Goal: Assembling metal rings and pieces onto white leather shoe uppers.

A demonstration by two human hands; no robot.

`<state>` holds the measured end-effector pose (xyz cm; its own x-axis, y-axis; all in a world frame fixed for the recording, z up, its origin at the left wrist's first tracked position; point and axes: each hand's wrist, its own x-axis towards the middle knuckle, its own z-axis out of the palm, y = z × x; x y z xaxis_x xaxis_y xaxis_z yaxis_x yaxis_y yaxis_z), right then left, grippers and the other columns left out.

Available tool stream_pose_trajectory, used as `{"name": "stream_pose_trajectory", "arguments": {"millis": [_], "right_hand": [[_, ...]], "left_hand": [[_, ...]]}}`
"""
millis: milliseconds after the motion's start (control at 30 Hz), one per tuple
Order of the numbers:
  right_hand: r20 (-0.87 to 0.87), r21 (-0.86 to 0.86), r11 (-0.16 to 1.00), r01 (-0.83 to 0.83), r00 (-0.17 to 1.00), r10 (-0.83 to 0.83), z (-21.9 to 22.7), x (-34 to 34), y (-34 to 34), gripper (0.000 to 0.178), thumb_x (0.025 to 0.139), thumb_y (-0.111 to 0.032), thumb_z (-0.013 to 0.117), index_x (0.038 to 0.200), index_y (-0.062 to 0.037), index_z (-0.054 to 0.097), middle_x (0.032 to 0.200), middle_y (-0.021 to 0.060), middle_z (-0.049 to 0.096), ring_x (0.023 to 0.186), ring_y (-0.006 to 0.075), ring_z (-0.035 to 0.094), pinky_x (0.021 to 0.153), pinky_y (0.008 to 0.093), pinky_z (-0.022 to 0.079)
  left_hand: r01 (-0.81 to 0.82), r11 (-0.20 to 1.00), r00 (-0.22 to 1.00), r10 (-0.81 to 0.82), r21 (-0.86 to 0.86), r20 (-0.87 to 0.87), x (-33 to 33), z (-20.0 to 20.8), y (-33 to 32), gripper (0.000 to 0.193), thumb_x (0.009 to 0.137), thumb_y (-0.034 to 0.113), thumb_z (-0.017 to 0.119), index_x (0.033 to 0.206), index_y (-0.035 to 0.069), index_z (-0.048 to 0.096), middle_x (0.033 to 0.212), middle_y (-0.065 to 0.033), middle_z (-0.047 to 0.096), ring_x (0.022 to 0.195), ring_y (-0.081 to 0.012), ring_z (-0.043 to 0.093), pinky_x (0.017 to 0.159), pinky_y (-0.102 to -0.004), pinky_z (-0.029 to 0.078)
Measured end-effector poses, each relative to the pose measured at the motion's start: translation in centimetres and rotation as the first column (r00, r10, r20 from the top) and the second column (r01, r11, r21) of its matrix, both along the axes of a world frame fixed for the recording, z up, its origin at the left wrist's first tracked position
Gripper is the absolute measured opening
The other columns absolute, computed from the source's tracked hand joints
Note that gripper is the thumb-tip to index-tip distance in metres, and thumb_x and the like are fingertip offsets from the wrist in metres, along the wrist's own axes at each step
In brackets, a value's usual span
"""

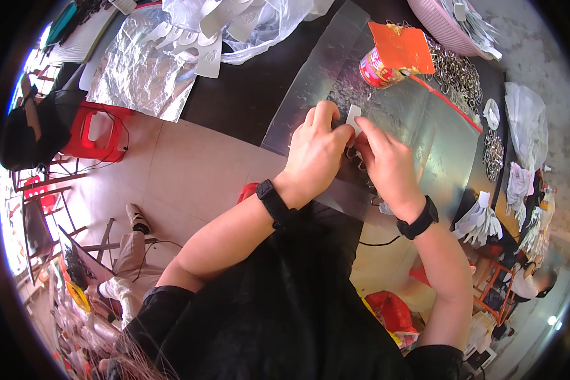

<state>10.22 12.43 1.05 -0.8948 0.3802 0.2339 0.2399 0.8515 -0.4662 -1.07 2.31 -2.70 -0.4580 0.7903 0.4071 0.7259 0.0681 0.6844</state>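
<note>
In front of me both hands meet over a clear sheet (424,136) spread on the dark table. A small white tag (354,114) stands up between the fingertips. My left hand (316,151) is closed, its thumb and curled forefinger at the tag's left side. My right hand (388,166) pinches from the right, thumb and forefinger against the tag's lower part. Small dark bits show below the fingers, too hidden to make out. Beyond the hands, a red printed cup (378,71) carries an orange card (399,49) across its top.
Metal rings (453,76) lie heaped at the far right, near a pink basket (434,24) of white tags. A red strip (449,104) crosses the sheet. Tag bundles (480,221) hang at the right edge. A silver foil bag (145,63) lies far left. Red stools (101,136) stand on the floor.
</note>
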Motion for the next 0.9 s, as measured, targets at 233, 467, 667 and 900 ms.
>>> {"name": "stream_pose_trajectory", "arguments": {"millis": [233,467,667,900], "right_hand": [[-0.025,-0.158,0.987,-0.022,1.0,0.019,1.0,0.6,-0.1,0.038,0.077,0.007,0.056,0.114,-0.0038,0.055,0.085,0.0127,0.063,0.079,0.0292,0.063,0.066,0.0372,0.051],[0.118,-0.101,0.993,-0.062,0.99,0.074,1.3,0.5,0.2,0.049,0.075,0.011,0.052,0.122,-0.0023,0.048,0.093,0.0159,0.063,0.082,0.032,0.063,0.069,0.0384,0.051],[0.083,-0.167,0.982,-0.093,0.991,0.107,2.1,0.7,-0.2,0.049,0.075,0.011,0.05,0.123,-0.001,0.047,0.094,0.0176,0.061,0.08,0.0338,0.06,0.069,0.0399,0.05],[0.092,-0.095,0.989,-0.11,0.989,0.119,1.4,0.9,-0.1,0.047,0.077,0.01,0.049,0.123,0.0003,0.046,0.093,0.0179,0.06,0.082,0.0332,0.06,0.07,0.0396,0.05]], "left_hand": [[-0.006,1.0,1.0,0.006,0.019,-0.004,-0.1,-0.2,0.1,0.015,0.069,0.001,0.069,0.082,0.006,0.065,0.097,-0.0095,0.047,0.077,-0.0246,0.054,0.066,-0.0351,0.048],[0.001,1.0,1.0,-0.001,0.007,0.003,0.0,-0.1,0.2,0.013,0.071,0.003,0.069,0.083,0.006,0.065,0.098,-0.0097,0.048,0.077,-0.0243,0.053,0.066,-0.0353,0.048],[-0.002,1.0,1.0,0.002,0.024,0.001,-0.1,-0.4,0.1,0.013,0.07,0.003,0.069,0.083,0.006,0.066,0.101,-0.0099,0.049,0.077,-0.0243,0.053,0.067,-0.0355,0.048],[0.005,1.0,1.0,-0.005,0.004,-0.012,-0.2,-0.2,0.2,0.017,0.07,0.0,0.068,0.086,0.004,0.065,0.104,-0.0109,0.049,0.075,-0.0239,0.054,0.068,-0.0352,0.048]]}}
